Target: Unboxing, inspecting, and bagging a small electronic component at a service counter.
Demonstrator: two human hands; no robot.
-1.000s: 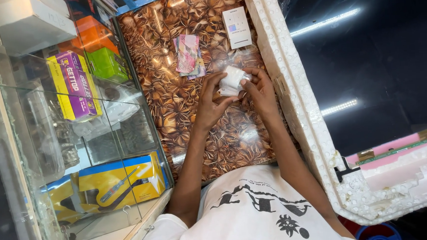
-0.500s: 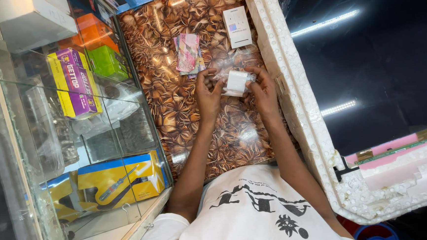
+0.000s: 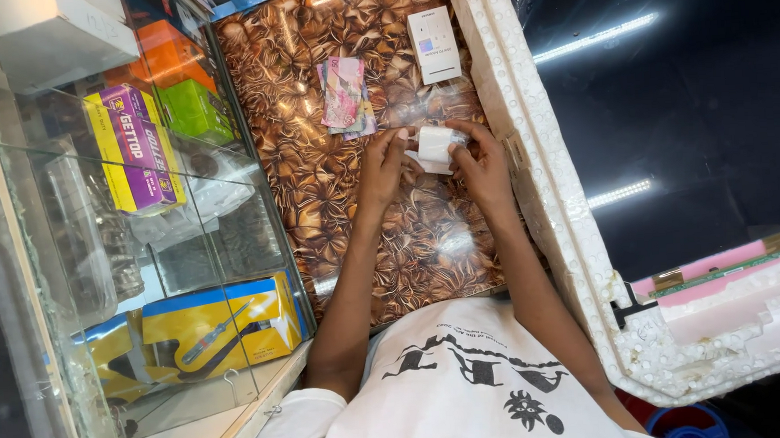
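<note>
Both of my hands hold a small white boxy object (image 3: 436, 141) over a brown leaf-patterned countertop (image 3: 316, 187). My left hand (image 3: 381, 168) pinches its left side with the fingertips. Gripping the right side is my right hand (image 3: 483, 165). A crinkled clear plastic wrapper (image 3: 419, 109) lies under and just beyond the object. A small stack of pink banknotes (image 3: 343, 92) rests on the counter beyond my left hand. Farther off lies a flat white carton (image 3: 433, 44).
A thick white foam slab (image 3: 542, 192) borders the counter on the right. On the left, a glass display case (image 3: 185, 259) holds a yellow-purple box (image 3: 133, 149), green and orange boxes (image 3: 192, 109) and a yellow-blue tool box (image 3: 221, 328).
My hands have turned the white object between the fingertips and shifted it slightly away from me. The banknotes and carton stay where they were.
</note>
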